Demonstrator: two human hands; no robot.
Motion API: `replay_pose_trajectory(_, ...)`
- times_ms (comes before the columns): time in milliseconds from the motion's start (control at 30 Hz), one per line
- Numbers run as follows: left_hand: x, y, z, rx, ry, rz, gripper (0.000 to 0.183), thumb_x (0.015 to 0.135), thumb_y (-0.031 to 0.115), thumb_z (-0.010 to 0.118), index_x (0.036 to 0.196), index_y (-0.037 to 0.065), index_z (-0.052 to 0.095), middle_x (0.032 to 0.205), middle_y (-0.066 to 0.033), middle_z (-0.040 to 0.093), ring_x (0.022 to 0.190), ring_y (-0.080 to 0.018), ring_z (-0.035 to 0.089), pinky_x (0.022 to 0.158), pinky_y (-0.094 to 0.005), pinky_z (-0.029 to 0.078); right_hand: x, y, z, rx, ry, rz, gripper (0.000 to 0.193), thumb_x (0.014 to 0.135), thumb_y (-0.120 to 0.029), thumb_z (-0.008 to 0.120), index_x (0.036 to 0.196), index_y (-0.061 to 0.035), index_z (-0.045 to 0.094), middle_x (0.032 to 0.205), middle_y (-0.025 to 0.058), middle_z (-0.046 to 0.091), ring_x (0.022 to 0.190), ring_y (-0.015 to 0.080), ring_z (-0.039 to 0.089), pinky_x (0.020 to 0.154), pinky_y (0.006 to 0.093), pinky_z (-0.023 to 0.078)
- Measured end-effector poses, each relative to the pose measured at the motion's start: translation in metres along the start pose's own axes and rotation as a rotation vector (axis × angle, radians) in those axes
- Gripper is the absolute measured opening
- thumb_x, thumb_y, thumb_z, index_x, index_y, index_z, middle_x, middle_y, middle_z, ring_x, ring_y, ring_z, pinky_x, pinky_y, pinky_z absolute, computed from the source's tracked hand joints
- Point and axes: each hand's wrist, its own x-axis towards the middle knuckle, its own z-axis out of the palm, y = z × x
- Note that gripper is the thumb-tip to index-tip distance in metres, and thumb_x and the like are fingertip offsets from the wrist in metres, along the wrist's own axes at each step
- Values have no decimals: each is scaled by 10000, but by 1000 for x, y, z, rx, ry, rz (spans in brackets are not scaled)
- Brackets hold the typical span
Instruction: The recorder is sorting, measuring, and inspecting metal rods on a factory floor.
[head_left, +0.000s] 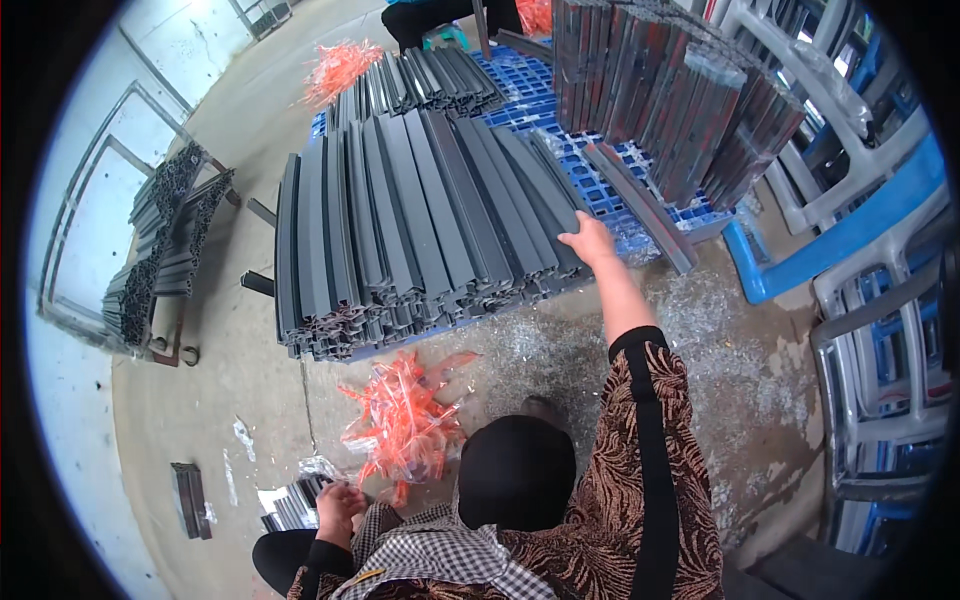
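Observation:
A broad stack of long dark grey profile strips (420, 210) lies in front of me, cut ends toward me. My right hand (588, 240) reaches forward to the stack's right edge, closed on the near end of an outer strip. My left hand (340, 505) is low by my left knee with its fingers curled together. What it holds, if anything, I cannot make out. Near it on the floor are a bundle of short strips (292, 507) and some crumpled clear plastic (318, 467). Between the stack and my knees sits a heap of orange plastic film (405, 425).
Blue plastic pallets (530, 100) carry the stacks, with tall wrapped bundles (650, 100) at the back right. One loose strip (640, 207) lies beside my right hand. Grey and blue frames (880, 400) line the right. A cart of profiles (165, 245) stands left. Another person (450, 18) is beyond.

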Motion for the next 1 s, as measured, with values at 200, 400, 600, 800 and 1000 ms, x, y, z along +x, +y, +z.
replay_pose_trajectory(200,-9,0,44,122,-102,-152,262,832,124,528,1045,-20,480,755,-158,589,578,-276,600,487,-318,502,6,30,38,180,128,-197,407,790,-249,603,1157,-76,565,996,137,626,896,310,593,794,364,472)
replay_pose_trajectory(400,-38,19,145,483,-247,-117,208,835,100,539,998,-29,521,749,-146,588,624,-249,604,547,-307,507,12,66,41,685,-5,-100,361,811,-235,603,1146,-102,583,959,90,630,876,282,597,796,335,470)
replay_pose_trajectory(600,-34,20,164,646,-356,-72,174,832,101,556,955,-21,546,729,-133,592,644,-217,602,573,-274,498,11,116,9,110,339,92,334,740,-181,604,1050,-61,572,952,104,598,868,299,581,747,386,476)
replay_pose_trajectory(800,-13,15,161,698,-352,-113,171,831,101,533,925,-41,553,737,-126,585,616,-205,579,559,-278,493,-4,222,-5,-618,423,366,349,723,-209,617,1024,-91,487,977,136,524,872,292,548,675,395,473)
replay_pose_trajectory(1000,-8,18,167,731,-395,-119,189,830,99,565,966,-31,544,740,-121,590,642,-211,590,575,-282,504,-5,239,-2,-764,289,272,351,736,-208,612,1025,-72,466,963,142,526,887,312,553,688,408,486)
